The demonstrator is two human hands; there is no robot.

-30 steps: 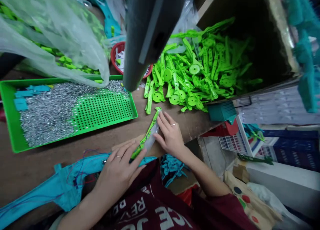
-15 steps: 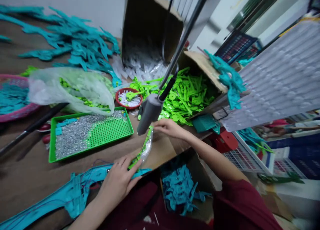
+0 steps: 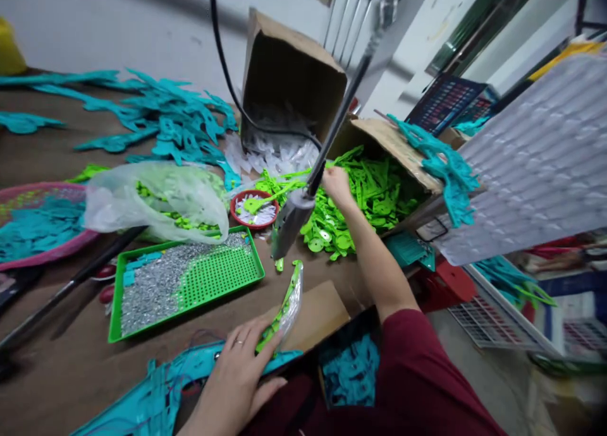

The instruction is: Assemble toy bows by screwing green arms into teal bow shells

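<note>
Head view: left hand [image 3: 239, 366] touches green piece [image 3: 285, 306].

The left hand [image 3: 239, 373] lies low, palm down, its fingers [image 3: 251, 332] reaching forward and lightly bent, its thumb [image 3: 269, 388] standing apart from them toward the right; the left wrist [image 3: 208, 417] comes in at the bottom edge; the right arm [image 3: 379, 262] stretches much farther forward, slanting inward; at its end the right hand [image 3: 336, 183] shows its back, fingers curled, their tips hidden.
</note>
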